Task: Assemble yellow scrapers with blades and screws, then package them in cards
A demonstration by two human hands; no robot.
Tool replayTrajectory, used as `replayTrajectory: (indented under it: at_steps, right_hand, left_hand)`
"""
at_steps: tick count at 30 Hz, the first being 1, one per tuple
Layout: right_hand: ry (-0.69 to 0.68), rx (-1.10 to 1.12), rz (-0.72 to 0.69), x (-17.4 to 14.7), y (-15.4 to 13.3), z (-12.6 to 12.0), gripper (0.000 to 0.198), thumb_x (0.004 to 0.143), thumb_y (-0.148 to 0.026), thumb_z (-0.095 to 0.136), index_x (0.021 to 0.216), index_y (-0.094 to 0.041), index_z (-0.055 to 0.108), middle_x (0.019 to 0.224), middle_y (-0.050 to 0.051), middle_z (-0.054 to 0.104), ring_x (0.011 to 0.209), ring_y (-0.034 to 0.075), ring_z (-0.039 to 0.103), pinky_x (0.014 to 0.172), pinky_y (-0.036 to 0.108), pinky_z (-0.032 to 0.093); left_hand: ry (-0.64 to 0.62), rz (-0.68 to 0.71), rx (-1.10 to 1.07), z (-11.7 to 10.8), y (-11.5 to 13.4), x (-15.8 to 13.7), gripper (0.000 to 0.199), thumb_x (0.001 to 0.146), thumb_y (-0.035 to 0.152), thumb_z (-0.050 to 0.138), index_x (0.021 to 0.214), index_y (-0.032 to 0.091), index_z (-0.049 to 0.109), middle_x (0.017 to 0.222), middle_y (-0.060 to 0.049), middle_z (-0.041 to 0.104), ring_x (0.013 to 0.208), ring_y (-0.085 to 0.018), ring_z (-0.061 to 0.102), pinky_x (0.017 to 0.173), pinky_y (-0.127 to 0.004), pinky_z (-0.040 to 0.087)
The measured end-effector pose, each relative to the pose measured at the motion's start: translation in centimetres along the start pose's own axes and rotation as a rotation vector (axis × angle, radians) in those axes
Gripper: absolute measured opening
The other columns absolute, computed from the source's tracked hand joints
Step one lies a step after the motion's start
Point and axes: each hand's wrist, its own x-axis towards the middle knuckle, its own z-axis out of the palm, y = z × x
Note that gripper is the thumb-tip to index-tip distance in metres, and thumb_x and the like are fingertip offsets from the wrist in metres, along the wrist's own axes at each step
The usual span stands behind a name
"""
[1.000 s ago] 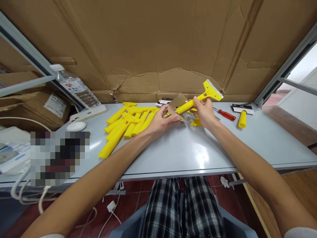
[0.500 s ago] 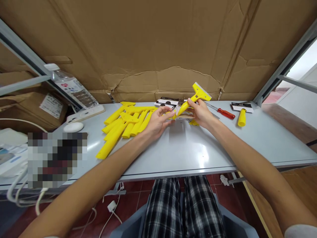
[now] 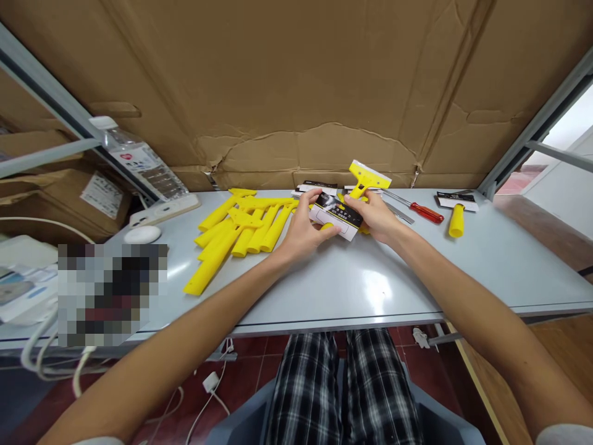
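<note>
A yellow scraper (image 3: 370,179) with a wide blade head is held up above the table, its head pointing away from me. My right hand (image 3: 373,213) grips it just below the head. A black-and-white printed card (image 3: 337,215) lies across its handle, hiding most of it. My left hand (image 3: 308,225) clasps the card's left side, fingers at the upper edge and thumb by a bit of yellow handle below. To the left lie several yellow scraper handles (image 3: 213,262) in a loose pile. A red screwdriver (image 3: 426,213) rests to the right of my right hand.
Another carded yellow scraper (image 3: 456,220) lies on the right. More printed cards (image 3: 319,187) sit at the back against a cardboard sheet (image 3: 301,80). On the left are a plastic bottle (image 3: 143,164), a power strip (image 3: 167,209) and a white round object (image 3: 142,235). Metal posts flank the table.
The card now shows its printed face across the scraper's handle, with my left hand on it. The scraper's head has dipped slightly and shifted a little left. My right hand still holds the scraper.
</note>
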Motion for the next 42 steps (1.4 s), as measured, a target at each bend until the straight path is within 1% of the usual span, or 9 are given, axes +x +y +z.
replayTrajectory:
  at_steps: [2,5,8,12,18,22,29,35,42]
  right_hand:
    - [0.002,-0.009,0.026,-0.1,-0.1,0.1,0.027,0.093,-0.034,0.074,0.112,-0.023,0.058,0.106,0.003,0.076,0.08,0.015,0.071,0.065,0.028,0.058]
    - [-0.011,-0.002,0.022,-0.2,-0.3,-0.1,0.026,0.094,-0.035,0.075,0.108,-0.023,0.058,0.102,0.001,0.075,0.076,0.013,0.069,0.062,0.026,0.057]
    - [-0.02,0.042,-0.048,0.1,-0.5,-0.5,0.03,0.09,-0.034,0.08,0.105,-0.022,0.056,0.097,0.0,0.073,0.078,0.012,0.069,0.068,0.026,0.06]
    - [-0.032,0.051,-0.122,0.6,-0.3,-1.0,0.035,0.085,-0.037,0.085,0.102,-0.023,0.058,0.097,0.0,0.073,0.081,0.011,0.069,0.067,0.022,0.058]
    - [-0.232,0.108,-0.078,-0.1,-0.5,-0.9,0.052,0.078,-0.062,0.087,0.103,-0.022,0.065,0.105,0.005,0.075,0.091,0.017,0.073,0.076,0.031,0.066]
    - [-0.324,0.002,-0.04,-0.6,-0.2,-0.6,0.053,0.067,-0.049,0.098,0.099,-0.017,0.069,0.098,0.006,0.075,0.084,0.017,0.073,0.078,0.036,0.069]
    - [-0.14,0.095,-0.049,0.0,0.4,-0.4,0.027,0.085,-0.024,0.085,0.076,-0.015,0.061,0.09,0.008,0.076,0.08,0.016,0.076,0.086,0.034,0.068]
    - [-0.039,0.145,-0.083,0.0,0.9,0.3,0.027,0.087,-0.027,0.083,0.084,-0.018,0.058,0.089,0.004,0.075,0.079,0.015,0.075,0.087,0.034,0.066]
    - [0.002,0.103,-0.057,-0.1,1.2,0.5,0.022,0.092,-0.027,0.073,0.088,-0.021,0.053,0.087,0.002,0.073,0.075,0.015,0.073,0.069,0.03,0.064]
  left_hand:
    - [0.01,0.071,0.057,0.0,0.1,-0.3,0.093,0.063,0.018,0.095,0.145,0.032,0.054,0.154,-0.013,0.051,0.148,-0.035,0.048,0.109,-0.044,0.054]
    - [0.072,0.031,0.03,0.1,0.7,-0.4,0.1,0.062,0.019,0.097,0.148,0.032,0.05,0.153,-0.013,0.053,0.135,-0.032,0.06,0.103,-0.041,0.057]
    - [0.054,-0.225,-0.113,0.2,1.1,-0.2,0.09,0.066,0.026,0.099,0.143,0.026,0.051,0.134,-0.014,0.067,0.095,-0.023,0.075,0.081,-0.038,0.064]
    - [-0.16,-0.547,-0.249,0.3,0.9,0.1,0.041,0.085,0.043,0.088,0.103,0.012,0.067,0.088,-0.008,0.072,0.058,-0.013,0.066,0.054,-0.026,0.057]
    - [-0.066,-0.532,-0.435,0.5,0.9,0.4,0.025,0.095,0.032,0.08,0.089,0.013,0.066,0.074,-0.001,0.066,0.057,-0.01,0.066,0.053,-0.02,0.055]
    - [0.003,-0.545,-0.464,0.6,1.0,0.6,0.021,0.1,0.029,0.073,0.091,0.011,0.068,0.075,-0.002,0.068,0.059,-0.01,0.067,0.056,-0.02,0.057]
    - [-0.09,-0.624,-0.528,0.5,1.0,0.3,0.017,0.1,0.03,0.074,0.104,0.014,0.073,0.091,-0.005,0.076,0.06,-0.009,0.068,0.057,-0.02,0.058]
    - [-0.146,-0.631,-0.554,0.5,1.0,0.1,0.023,0.099,0.038,0.075,0.111,0.018,0.073,0.114,-0.01,0.079,0.066,-0.011,0.072,0.059,-0.022,0.06]
    - [-0.228,-0.703,-0.427,0.2,1.1,0.1,0.027,0.092,0.039,0.081,0.098,0.014,0.073,0.087,-0.008,0.076,0.064,-0.017,0.074,0.058,-0.025,0.059]
